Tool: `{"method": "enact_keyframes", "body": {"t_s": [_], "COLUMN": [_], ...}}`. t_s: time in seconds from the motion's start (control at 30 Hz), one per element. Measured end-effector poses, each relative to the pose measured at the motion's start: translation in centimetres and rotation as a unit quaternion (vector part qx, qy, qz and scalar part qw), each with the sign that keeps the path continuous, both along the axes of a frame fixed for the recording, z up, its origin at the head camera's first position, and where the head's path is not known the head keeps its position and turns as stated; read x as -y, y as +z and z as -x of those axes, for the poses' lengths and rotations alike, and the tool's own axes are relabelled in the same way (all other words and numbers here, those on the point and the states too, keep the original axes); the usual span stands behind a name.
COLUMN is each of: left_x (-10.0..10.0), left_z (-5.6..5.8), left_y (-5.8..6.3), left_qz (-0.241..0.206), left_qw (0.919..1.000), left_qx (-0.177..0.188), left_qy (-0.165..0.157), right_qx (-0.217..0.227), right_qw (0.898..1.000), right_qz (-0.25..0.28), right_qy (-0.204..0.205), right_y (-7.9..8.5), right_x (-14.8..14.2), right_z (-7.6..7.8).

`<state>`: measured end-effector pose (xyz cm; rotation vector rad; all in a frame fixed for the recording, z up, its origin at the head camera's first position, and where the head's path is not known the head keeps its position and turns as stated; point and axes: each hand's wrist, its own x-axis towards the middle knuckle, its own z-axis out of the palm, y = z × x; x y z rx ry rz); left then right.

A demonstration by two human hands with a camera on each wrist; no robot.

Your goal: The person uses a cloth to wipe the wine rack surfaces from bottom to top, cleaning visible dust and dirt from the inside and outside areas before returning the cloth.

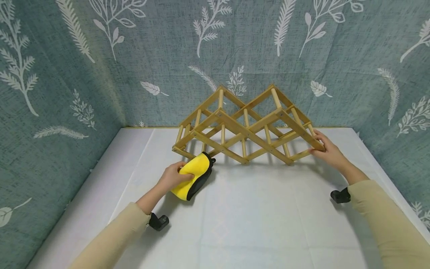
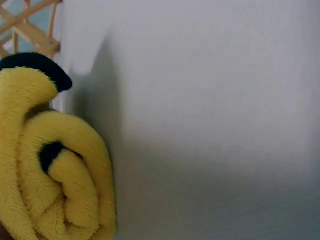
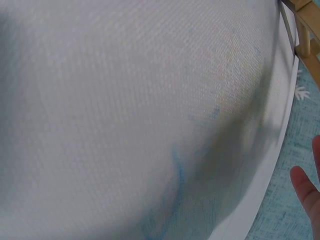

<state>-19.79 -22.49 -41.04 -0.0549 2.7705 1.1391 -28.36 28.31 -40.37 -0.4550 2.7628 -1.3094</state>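
My left hand (image 1: 173,176) grips a rolled plush cloth (image 1: 198,164), yellow with a black edge and a dark underside. Thumb and fingers press into the roll, just in front of the rack's left end. The left wrist view shows the coiled end of the yellow cloth (image 2: 75,165). A folding lattice wooden rack (image 1: 248,130), made of slats and dowels, stands at the back of the table. Around its right end my right hand (image 1: 327,149) holds the slats, partly covered by them. Two fingertips (image 3: 302,182) show at the right wrist view's edge.
White sheeting covers the table (image 1: 252,216). Teal fabric with white leaf prints (image 1: 161,67) hangs behind and at both sides, close behind the rack. Black wrist devices (image 1: 159,222) sit beneath both sleeves.
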Motion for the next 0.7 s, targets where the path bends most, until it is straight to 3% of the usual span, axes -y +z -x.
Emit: {"method": "enact_keyframes", "body": {"t_s": [0.1,0.27,0.47,0.7], "left_x": [0.3,1.3,3.3,4.8], "left_z": [0.5,0.6,0.3,0.1], "left_y": [-0.2,-0.1,1.2,2.3], "left_qz": [-0.010,0.004,0.000,0.000], "left_qw": [0.9997,0.9997,0.9984,0.9987], "left_qx": [0.019,0.000,-0.028,-0.026], "left_qy": [0.012,0.025,0.050,0.044], "right_qx": [0.005,0.006,0.008,0.004], "right_qw": [1.000,1.000,1.000,1.000], "right_qz": [-0.001,0.002,-0.008,-0.004], "right_qy": [-0.001,0.000,-0.003,0.000], "right_y": [0.0,0.0,0.0,0.2], "right_x": [0.0,0.1,0.0,0.1], "right_z": [0.0,-0.1,-0.2,-0.1]}}
